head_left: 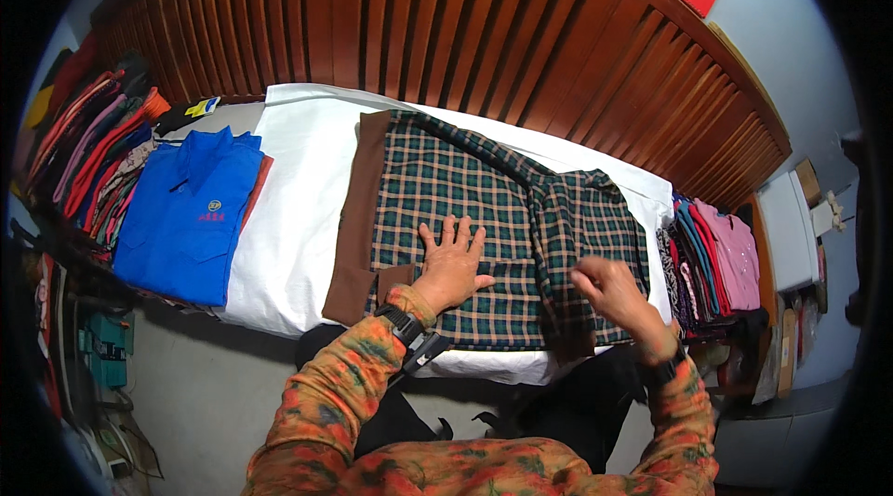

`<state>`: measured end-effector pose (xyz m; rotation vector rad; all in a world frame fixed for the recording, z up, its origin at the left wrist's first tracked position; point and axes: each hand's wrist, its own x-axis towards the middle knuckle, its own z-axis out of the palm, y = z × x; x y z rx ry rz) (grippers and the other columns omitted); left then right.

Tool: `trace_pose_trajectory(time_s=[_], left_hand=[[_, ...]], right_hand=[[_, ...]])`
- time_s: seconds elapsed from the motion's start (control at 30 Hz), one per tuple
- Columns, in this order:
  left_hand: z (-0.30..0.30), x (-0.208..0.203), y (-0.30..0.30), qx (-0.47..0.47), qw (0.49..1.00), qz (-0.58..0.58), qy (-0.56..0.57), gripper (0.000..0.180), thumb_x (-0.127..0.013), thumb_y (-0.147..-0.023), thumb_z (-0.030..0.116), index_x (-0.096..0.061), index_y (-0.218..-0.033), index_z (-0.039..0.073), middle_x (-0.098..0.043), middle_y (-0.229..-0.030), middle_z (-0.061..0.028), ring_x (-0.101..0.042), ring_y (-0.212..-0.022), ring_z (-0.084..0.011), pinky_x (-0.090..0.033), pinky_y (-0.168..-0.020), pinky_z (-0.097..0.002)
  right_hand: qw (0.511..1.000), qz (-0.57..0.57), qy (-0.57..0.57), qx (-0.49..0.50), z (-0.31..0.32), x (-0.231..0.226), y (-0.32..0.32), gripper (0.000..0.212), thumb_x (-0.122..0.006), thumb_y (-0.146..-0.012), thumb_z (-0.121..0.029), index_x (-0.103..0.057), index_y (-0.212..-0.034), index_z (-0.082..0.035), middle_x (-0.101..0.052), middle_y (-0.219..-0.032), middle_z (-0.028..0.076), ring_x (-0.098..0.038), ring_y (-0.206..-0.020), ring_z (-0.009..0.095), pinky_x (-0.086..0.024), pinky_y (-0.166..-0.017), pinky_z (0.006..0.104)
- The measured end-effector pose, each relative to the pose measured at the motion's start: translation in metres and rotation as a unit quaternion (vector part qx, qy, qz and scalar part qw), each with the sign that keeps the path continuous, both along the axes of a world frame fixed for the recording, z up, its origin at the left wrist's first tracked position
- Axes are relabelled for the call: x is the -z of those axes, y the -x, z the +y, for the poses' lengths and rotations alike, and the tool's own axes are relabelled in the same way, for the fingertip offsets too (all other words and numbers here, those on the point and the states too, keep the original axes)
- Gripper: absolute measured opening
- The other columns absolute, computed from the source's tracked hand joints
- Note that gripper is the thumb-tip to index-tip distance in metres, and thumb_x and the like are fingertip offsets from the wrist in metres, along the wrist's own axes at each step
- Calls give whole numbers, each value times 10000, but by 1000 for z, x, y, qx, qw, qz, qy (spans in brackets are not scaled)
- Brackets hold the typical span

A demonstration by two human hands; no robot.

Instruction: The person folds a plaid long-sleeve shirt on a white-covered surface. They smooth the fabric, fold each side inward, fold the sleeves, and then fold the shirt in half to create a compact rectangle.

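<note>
The brown-trimmed green plaid top [465,175] lay partly folded on the white cloth [288,207], between a folded blue collared shirt [181,231] and a stack of folded clothes [730,259]. The left hand [453,273] lay flat on it, fingers spread apart; the right hand [616,296] was curled over its right side, whether gripping fabric I could not tell

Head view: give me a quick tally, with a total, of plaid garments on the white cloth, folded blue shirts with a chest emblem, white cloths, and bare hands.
Plaid garment: 1
Blue shirt with emblem showing: 1
White cloth: 1
Bare hands: 2 (left hand, right hand)
Total: 5
</note>
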<state>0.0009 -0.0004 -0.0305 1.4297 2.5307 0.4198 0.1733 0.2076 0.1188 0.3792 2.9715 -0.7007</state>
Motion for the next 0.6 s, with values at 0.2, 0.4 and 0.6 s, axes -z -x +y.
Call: trace_pose_trajectory(time_s=[0.2, 0.4, 0.6], left_hand=[[-1, -6, 1, 2, 1000, 6, 3, 860, -624, -911, 599, -364, -1529, 60, -256, -1585, -235, -198, -1465, -466, -158, -1064, -793], [-7, -11, 16, -9, 1000, -6, -21, 775, -610, -936, 560, -418, -1497, 61, -320, -1561, -217, -253, -1460, -400, -201, -1090, -731], [-36, -5, 66, -127, 988, 55, -63, 635, -687, -916, 385, -502, -1419, 45, -428, -1492, -189, -371, -1394, -360, -303, -1107, -565]], right_hand=[[977, 97, -179, -60, 36, 76, 71, 509, -665, -938, -304, -523, -1367, -69, -456, -1443, 195, -467, -1307, 397, -447, -1019, 469], [977, 84, -195, -33, 65, 142, 83, 625, -501, -1014, -504, -440, -1487, -101, -363, -1546, 207, -330, -1424, 424, -244, -1163, 570], [980, 95, -175, 6, 70, 168, 74, 601, -483, -1033, -465, -394, -1530, -139, -325, -1588, 165, -265, -1476, 374, -171, -1200, 560]])
